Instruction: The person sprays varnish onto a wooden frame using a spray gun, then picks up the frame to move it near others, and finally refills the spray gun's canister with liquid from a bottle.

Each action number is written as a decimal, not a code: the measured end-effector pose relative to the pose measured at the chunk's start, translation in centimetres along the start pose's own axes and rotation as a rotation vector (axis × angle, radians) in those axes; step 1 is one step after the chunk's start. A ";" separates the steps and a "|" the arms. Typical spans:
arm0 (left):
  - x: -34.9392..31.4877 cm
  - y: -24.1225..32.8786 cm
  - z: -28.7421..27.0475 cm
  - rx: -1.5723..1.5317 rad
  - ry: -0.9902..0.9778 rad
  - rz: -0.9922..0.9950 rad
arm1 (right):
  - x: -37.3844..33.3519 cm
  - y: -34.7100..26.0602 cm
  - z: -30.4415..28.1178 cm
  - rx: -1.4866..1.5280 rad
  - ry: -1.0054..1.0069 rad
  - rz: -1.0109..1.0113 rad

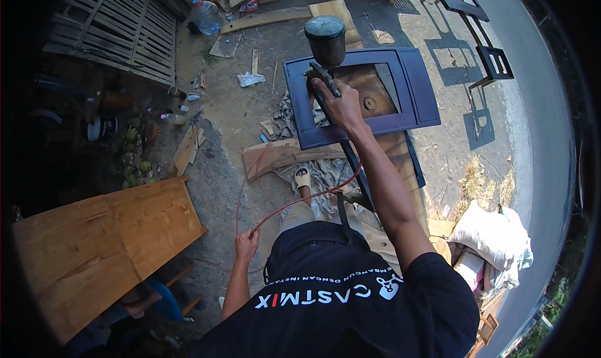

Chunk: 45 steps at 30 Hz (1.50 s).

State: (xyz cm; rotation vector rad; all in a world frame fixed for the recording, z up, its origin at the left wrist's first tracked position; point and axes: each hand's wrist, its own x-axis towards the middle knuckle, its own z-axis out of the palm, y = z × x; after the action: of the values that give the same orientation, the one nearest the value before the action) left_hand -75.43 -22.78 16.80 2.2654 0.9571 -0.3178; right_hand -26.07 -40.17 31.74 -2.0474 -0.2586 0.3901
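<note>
While the right hand [344,106] wraps the spray gun [326,80], its cup [325,40] on top probably so contents feed down, the left hand [246,246], well behind, pinches the reddish hose [342,186], seemingly keeping slack off the dark wooden frame [410,85] below the right hand.

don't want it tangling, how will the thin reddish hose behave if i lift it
The hose will probably flop rather than stay stiff, since it bends in a loose curve beyond the left hand. It looks likely to be light for its length, being so thin.
</note>
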 end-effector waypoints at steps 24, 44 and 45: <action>2.8 7.2 1.3 0.030 -0.099 0.206 | 3.6 8.6 -16.7 -0.244 0.528 0.217; 8.7 6.6 0.3 0.024 -0.272 0.379 | -14.5 7.8 -17.7 -0.230 0.478 0.380; 8.9 6.5 0.2 0.024 -0.270 0.386 | -13.4 7.9 -17.0 -0.239 0.477 0.339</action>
State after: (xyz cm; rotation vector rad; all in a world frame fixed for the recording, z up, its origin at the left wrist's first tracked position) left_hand -64.55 -21.46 15.74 2.2940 0.3696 -0.4490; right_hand -31.84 -62.29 34.77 -2.3532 0.3516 0.0647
